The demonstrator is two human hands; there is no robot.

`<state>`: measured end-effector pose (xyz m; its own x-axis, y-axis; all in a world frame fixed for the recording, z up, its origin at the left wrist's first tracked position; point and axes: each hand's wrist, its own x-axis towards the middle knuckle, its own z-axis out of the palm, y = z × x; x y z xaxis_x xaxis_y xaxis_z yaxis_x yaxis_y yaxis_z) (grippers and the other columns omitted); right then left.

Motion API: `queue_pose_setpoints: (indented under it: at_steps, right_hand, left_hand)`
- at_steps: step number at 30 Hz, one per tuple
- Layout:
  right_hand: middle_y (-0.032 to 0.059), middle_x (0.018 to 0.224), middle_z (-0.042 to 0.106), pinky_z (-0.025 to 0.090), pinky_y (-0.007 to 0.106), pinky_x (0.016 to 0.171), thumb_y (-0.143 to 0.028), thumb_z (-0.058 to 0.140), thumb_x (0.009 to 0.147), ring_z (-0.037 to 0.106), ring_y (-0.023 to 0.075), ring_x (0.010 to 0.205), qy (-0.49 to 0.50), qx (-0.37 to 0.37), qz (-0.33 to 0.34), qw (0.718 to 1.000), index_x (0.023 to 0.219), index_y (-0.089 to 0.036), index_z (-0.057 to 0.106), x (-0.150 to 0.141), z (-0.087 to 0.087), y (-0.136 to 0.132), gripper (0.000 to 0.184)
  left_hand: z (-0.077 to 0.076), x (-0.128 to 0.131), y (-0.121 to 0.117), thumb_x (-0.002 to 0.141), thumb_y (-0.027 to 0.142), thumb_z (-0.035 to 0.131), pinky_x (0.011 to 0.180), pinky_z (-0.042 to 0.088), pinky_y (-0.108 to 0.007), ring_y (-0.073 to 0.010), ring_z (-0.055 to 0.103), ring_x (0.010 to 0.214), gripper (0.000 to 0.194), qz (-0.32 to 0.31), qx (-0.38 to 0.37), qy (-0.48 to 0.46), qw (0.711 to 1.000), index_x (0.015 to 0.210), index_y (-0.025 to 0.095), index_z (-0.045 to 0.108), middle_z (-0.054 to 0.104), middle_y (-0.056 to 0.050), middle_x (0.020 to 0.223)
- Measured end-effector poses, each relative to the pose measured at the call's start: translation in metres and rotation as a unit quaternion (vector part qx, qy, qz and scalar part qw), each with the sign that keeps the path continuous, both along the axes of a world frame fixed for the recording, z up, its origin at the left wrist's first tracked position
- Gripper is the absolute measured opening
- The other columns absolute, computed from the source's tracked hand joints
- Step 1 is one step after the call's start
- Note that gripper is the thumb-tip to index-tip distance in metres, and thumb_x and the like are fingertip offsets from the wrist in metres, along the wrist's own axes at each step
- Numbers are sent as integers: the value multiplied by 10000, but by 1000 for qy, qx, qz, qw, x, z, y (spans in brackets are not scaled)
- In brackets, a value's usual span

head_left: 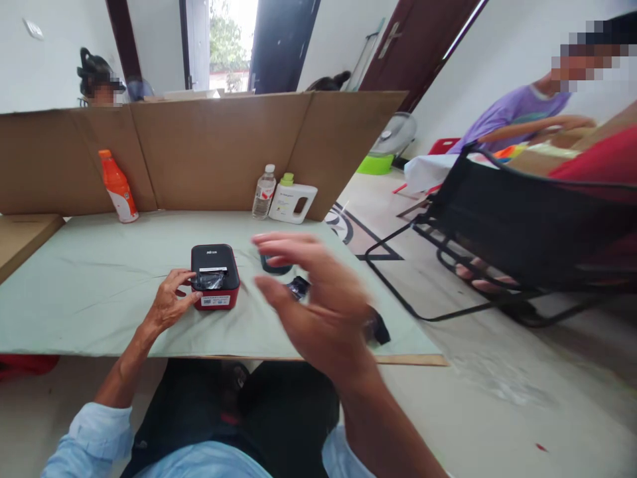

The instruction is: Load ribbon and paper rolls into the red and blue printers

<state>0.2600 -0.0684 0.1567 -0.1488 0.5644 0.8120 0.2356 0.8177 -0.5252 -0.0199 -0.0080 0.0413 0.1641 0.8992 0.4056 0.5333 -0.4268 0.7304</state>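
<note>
A small black-topped, red-sided box-shaped device (215,260) stands on the pale green table cover, with a white strip and a shiny dark patch on top and a label on its front. My left hand (172,302) grips its left front corner, fingers at the upper left edge and thumb at the front. My right hand (318,299) is raised above the table to the right, blurred, fingers apart and nothing in it. Behind it, partly hidden, are a dark round object (276,264) and a small dark shiny packet (298,287). Another dark item (380,328) lies near the right edge.
Along the cardboard screen (219,153) stand an orange bottle (117,189), a clear water bottle (263,194) and a white jug (288,202). A cardboard box (27,239) sits at left. A black folding chair (507,226) and people are at right.
</note>
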Motion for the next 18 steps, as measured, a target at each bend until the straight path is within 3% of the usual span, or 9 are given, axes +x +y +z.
queue_pose_setpoints:
  at_steps: [2,4,8,12,18]
  right_hand:
    - [81,1334,697,557,598,1104,-328,708,991,641,322,1275,-110,-5,-12,994,1346,-301,674,-12,-21,30,358]
    - [121,1393,668,511,634,1134,-275,749,946,595,360,1329,-197,-40,-19,979,1378,-262,669,-23,-46,57,439]
    - [154,1409,654,504,631,1112,-229,823,870,596,384,1302,-254,-60,-32,965,1340,-249,700,-43,-90,85,487]
    - [165,1389,665,522,606,1096,-287,852,857,627,377,1258,-255,-53,-37,965,1334,-245,701,-53,-113,89,502]
    - [211,1588,507,439,608,1210,-422,839,866,494,395,1467,-144,-77,-91,982,1573,-202,485,-57,-145,93,820]
  left_hand:
    - [2,-5,2,867,360,763,732,654,-317,-232,719,1059,399,-11,1,13,1000,1245,235,732,670,-104,1293]
    - [3,-10,3,874,369,766,739,655,-326,-253,713,1110,390,-19,9,32,999,1242,243,738,673,-109,1307]
    - [0,-16,2,894,365,766,878,661,-417,-279,706,1177,379,-17,59,86,994,1255,256,732,694,-112,1335]
    - [-7,-15,0,936,359,732,1074,593,-494,-285,708,1220,356,-9,128,110,986,1275,251,715,728,-111,1307]
    - [-13,-13,1,917,433,757,1056,603,-477,-302,724,1198,395,15,139,131,982,1270,264,709,734,-110,1304]
